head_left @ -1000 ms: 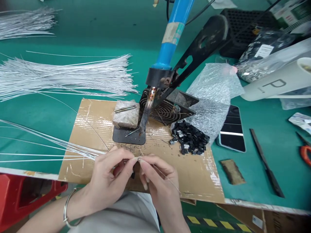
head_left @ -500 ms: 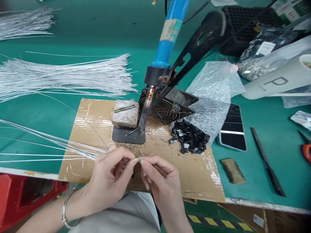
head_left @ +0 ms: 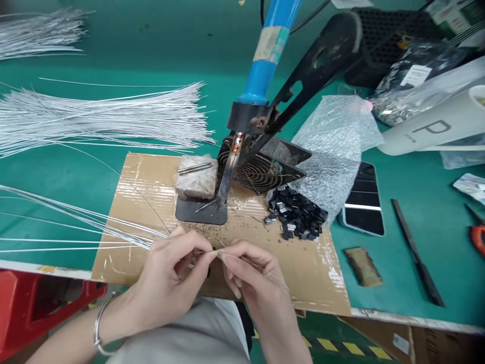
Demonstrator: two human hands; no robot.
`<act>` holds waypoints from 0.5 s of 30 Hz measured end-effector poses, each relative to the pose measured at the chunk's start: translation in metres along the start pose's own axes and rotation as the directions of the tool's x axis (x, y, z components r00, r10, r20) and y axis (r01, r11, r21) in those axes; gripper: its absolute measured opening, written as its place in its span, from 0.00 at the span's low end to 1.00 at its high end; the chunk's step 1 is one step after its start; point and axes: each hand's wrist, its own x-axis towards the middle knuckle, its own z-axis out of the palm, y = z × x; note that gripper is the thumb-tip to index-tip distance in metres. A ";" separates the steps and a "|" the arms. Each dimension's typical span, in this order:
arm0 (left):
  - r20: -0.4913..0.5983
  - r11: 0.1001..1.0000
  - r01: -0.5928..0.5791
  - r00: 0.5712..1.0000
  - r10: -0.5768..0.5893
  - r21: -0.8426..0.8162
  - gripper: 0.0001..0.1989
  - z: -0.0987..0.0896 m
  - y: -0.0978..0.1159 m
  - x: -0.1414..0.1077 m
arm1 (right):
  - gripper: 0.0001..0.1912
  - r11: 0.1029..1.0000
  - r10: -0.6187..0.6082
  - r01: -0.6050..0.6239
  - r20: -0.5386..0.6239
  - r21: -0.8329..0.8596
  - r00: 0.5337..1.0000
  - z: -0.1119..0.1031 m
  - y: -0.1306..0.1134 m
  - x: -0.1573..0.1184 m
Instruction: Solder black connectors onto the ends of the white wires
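2 hands low over the cardboard (head_left: 310, 278), fingertips meeting at 1 tiny piece (head_left: 220, 253).
Left hand (head_left: 176, 275) and right hand (head_left: 253, 273): each grip pinches thumb to finger on the tiny piece, near the counter's (head_left: 151, 50) front edge. Cardboard runs on right of the right hand; ahead, 1 soldering iron (head_left: 257, 76) and 1 block (head_left: 197, 184) bound the space. Also 1 phone (head_left: 361, 202), 1 heap of black connectors (head_left: 297, 215) (too jumbled to count), 2 wire bundles (head_left: 113, 119). Piece type too small to tell. Loose white wires (head_left: 140, 242) vanish behind the left hand. Frame cuts off both bundles and the scissors (head_left: 478, 237).
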 end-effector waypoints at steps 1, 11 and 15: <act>0.014 1.000 0.004 1.000 -0.004 -0.006 0.08 -0.001 0.000 0.000 | 0.13 1.000 0.020 -0.020 0.007 -0.002 1.000 -0.001 -0.002 0.000; 0.025 0.998 0.052 0.998 -0.051 -0.035 0.09 0.000 -0.001 0.000 | 0.11 0.998 0.053 -0.053 0.011 -0.028 0.999 0.000 -0.010 -0.003; -0.029 0.999 0.032 0.999 -0.032 -0.012 0.08 0.003 0.000 0.001 | 0.12 1.000 0.029 -0.029 -0.024 -0.001 0.999 0.004 -0.008 -0.004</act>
